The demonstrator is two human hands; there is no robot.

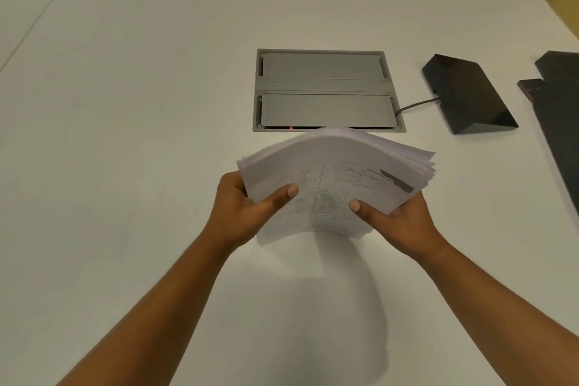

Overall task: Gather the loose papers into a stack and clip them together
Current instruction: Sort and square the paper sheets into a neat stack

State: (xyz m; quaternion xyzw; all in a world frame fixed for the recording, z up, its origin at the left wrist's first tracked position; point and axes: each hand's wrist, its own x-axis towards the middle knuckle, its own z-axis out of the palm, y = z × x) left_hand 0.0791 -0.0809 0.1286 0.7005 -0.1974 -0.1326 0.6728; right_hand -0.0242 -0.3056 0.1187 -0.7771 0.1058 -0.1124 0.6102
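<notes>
A thick stack of white papers point(338, 166) with faint printed drawings on the top sheet is held above the white table point(125, 135), bowed upward in the middle. My left hand point(241, 210) grips its left edge, thumb on top. My right hand point(398, 222) grips the right near edge, thumb pressed on the top sheet. The far right edges of the sheets are fanned and uneven. No clip shows in view.
A grey recessed cable hatch point(326, 91) with two lids sits in the table just beyond the papers. A black wedge-shaped device point(466, 94) with a cable lies to its right. Another dark object point(560, 110) lies at the right edge.
</notes>
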